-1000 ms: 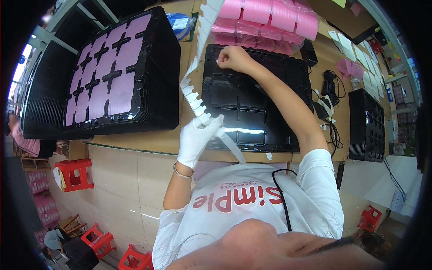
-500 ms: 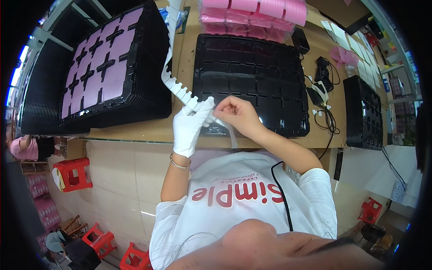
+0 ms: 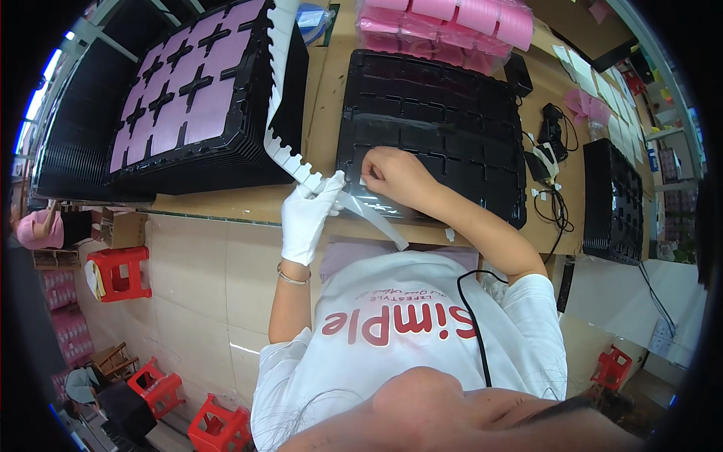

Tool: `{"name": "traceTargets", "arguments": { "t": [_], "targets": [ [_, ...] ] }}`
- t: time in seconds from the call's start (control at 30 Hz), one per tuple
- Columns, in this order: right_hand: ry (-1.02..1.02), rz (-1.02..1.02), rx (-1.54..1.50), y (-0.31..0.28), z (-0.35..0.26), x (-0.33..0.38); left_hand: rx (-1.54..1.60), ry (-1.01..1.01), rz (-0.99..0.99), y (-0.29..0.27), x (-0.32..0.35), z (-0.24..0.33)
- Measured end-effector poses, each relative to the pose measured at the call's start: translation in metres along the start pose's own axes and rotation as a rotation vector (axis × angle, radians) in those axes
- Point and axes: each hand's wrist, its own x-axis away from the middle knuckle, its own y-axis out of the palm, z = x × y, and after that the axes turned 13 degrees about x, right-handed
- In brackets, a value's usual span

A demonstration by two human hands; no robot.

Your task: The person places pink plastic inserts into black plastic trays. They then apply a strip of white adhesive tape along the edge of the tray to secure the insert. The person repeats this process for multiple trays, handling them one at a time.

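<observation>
Cardboard-coloured worktop [image 3: 322, 98] runs across the room above a pale tiled floor [image 3: 196, 264], with a flat black tray [image 3: 471, 124] lying on it before the person. Left of that tray rises a stack of black trays [image 3: 226, 167] topped with pink pieces; beyond its far edge sit wrapped pink rolls [image 3: 463, 22], and to its right lie dark cables [image 3: 557, 218].

Off the tray's near-left corner, the gloved left hand [image 3: 307, 218] has its fingers pinched on a white notched strip [image 3: 288, 160]. From that grip the strip's long axis first slants away to the left of the tray, then bends and runs far off, roughly along the tray's left side. A translucent tail [image 3: 376, 218] leaves the same grip rightward and toward the person, past the tray's near edge.

Over the tray's near-left part, the bare right hand [image 3: 399, 177] has its fingers curled, tips close together; something small and white shows there, too little to identify. From these fingers the strip lies to the left, just outside the tray, apart from them; the left hand is nearer, already touching it.
</observation>
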Motion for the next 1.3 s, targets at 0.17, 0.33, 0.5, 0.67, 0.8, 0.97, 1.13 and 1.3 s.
{"name": "traceTargets", "arguments": {
  "t": [0.17, 0.33, 0.5, 0.67, 0.8, 0.97, 1.13, 1.3],
  "targets": [
    [0.077, -0.098, -0.012, -0.006, -0.001, -0.007, 0.0, -0.018, -0.037, -0.001, -0.002, 0.002],
    [-0.03, -0.165, -0.04, -0.011, 0.001, -0.005, 0.031, 0.033, -0.031, 0.002, -0.004, 0.0],
    [0.132, -0.08, -0.308, -0.03, 0.006, 0.008, -0.026, 0.034, 0.004, -0.001, -0.002, 0.006],
    [0.074, -0.02, 0.001, -0.013, -0.002, 0.002, -0.006, 0.027, -0.033, 0.006, -0.001, 0.004],
    [0.174, -0.095, 0.041, -0.008, -0.005, -0.002, -0.053, 0.014, -0.019, 0.005, 0.0, 0.0],
    [0.179, -0.023, 0.023, -0.001, -0.007, 0.002, -0.025, 0.027, -0.017, 0.005, 0.0, -0.002],
    [-0.049, -0.19, -0.201, -0.014, 0.001, 0.006, 0.029, 0.05, 0.007, 0.004, 0.001, 0.001],
    [0.36, -0.152, -1.231, -0.027, 0.014, 0.024, 0.119, 0.035, -0.016, 0.01, 0.01, 0.009]
  ]
}}
